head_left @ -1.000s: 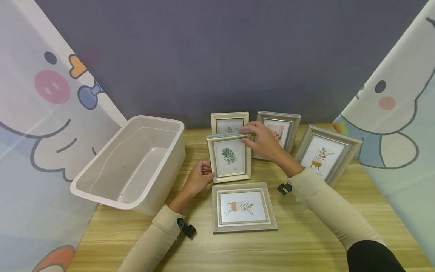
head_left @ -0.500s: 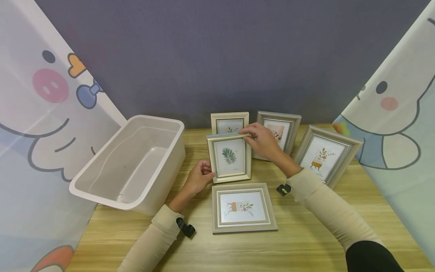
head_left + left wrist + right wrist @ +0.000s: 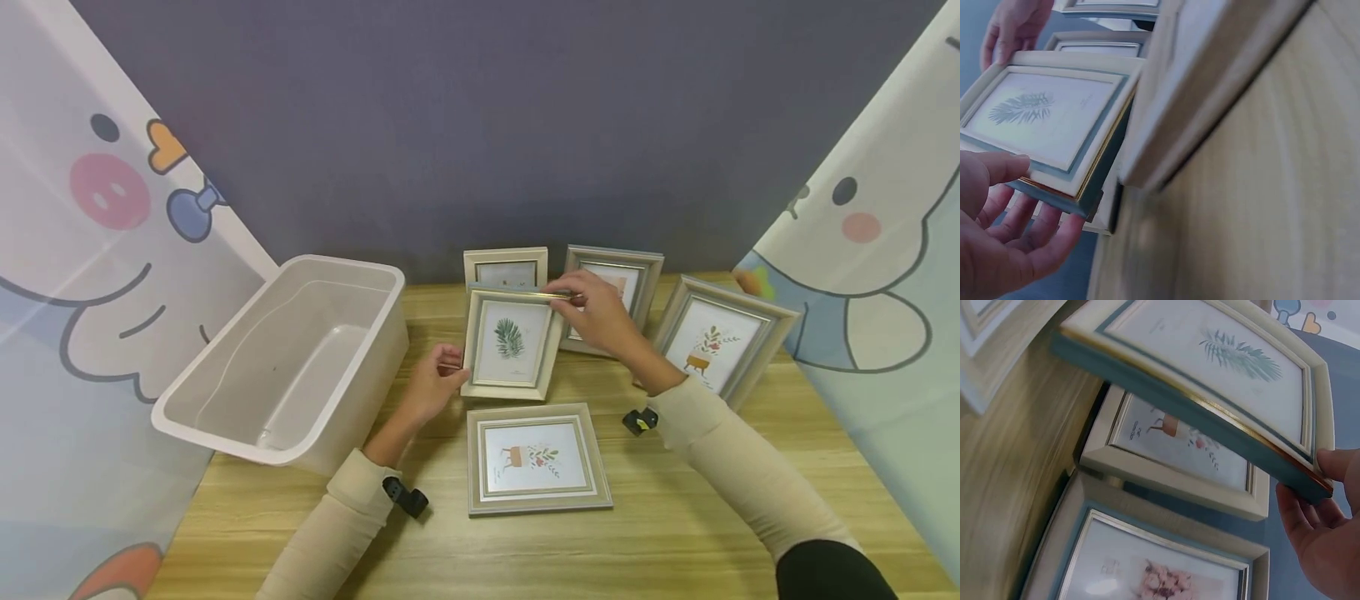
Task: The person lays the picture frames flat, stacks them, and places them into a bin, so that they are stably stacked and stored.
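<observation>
Over streaky wood (image 3: 660,525), left grip (image 3: 431,387) and right grip (image 3: 602,312) pinch a rectangular frame (image 3: 512,343).

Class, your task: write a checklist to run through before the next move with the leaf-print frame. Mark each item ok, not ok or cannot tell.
1. Left grip on the leaf-print frame: ok, thumb in front, fingers behind.
2. Right grip on its top right corner: ok, pinched.
3. Print facing the person: ok.
4. Table just in front free: not ok, the landscape frame lies there.
5. Clear of the rear frame: cannot tell, they overlap in the head view.
</observation>
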Demonstrator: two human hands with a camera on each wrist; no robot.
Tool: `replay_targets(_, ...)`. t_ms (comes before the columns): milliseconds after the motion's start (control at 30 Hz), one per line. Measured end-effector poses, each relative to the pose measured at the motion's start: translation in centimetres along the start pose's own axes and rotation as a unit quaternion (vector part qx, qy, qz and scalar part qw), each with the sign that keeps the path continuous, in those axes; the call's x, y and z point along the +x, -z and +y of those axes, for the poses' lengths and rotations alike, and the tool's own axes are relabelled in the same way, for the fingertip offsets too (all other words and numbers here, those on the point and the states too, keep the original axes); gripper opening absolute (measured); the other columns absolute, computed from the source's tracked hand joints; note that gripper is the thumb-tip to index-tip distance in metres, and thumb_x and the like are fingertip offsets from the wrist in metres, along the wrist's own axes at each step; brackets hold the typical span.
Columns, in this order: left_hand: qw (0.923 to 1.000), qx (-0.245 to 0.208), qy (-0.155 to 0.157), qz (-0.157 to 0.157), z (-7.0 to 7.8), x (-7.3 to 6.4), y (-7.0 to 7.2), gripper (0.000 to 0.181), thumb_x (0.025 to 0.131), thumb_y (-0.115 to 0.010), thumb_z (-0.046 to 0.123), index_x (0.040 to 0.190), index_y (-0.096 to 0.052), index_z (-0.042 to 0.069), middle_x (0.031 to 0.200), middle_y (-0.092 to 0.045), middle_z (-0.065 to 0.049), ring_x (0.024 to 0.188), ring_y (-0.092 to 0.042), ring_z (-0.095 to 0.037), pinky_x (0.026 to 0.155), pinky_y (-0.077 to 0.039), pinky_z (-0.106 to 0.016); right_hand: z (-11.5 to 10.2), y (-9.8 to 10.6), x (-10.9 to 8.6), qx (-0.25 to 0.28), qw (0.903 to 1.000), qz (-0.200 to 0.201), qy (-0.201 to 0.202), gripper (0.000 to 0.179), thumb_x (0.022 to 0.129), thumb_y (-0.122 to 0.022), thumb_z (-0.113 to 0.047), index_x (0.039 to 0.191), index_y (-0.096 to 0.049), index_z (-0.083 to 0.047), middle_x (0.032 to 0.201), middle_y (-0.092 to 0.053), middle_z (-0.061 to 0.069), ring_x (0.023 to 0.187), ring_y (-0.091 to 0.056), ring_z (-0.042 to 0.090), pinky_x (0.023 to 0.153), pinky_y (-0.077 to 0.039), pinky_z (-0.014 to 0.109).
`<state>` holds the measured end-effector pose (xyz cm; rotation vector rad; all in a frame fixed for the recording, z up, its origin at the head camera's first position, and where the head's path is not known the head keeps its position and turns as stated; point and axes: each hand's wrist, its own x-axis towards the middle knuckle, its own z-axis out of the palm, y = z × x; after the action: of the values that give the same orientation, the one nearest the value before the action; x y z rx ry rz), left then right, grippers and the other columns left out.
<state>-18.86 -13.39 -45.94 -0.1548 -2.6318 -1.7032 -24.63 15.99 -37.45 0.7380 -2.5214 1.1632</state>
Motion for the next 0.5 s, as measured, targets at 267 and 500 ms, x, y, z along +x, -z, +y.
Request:
replay_targets(267, 0.9994, 0.012, -0.018, 0.028, 1.8, -0.1, 1.0, 0.035, 0.091, -0.075, 0.009, 0.125, -0.065, 0.006, 0.116, -0.069, -0.017, 0.101, -0.068, -0.032, 0.084, -0.059, -0.039, 0.9, 0.7, -1.3, 0.009, 0.9997, 0.004, -0.024, 0.021, 0.095, -0.072, -0.009, 0.116, -0.073, -0.007, 0.113, -0.068, 0.012, 0.098, -0.068, 0.027, 0.086, -0.061, 0.040)
replay_targets(500, 0.9980, 0.008, -0.049, 0.040, 3.1, 0.1, 1.4, 0.035, 0.093, -0.074, 0.009, 0.127, -0.066, 0.005, 0.115, -0.069, -0.018, 0.103, -0.066, -0.031, 0.086, -0.054, -0.031, 2.4, 1.1, -2.9, 0.062, 0.9957, -0.026, -0.063, 0.027, 0.094, -0.072, -0.005, 0.120, -0.068, -0.001, 0.120, -0.067, 0.017, 0.107, -0.067, 0.033, 0.089, -0.060, 0.031)
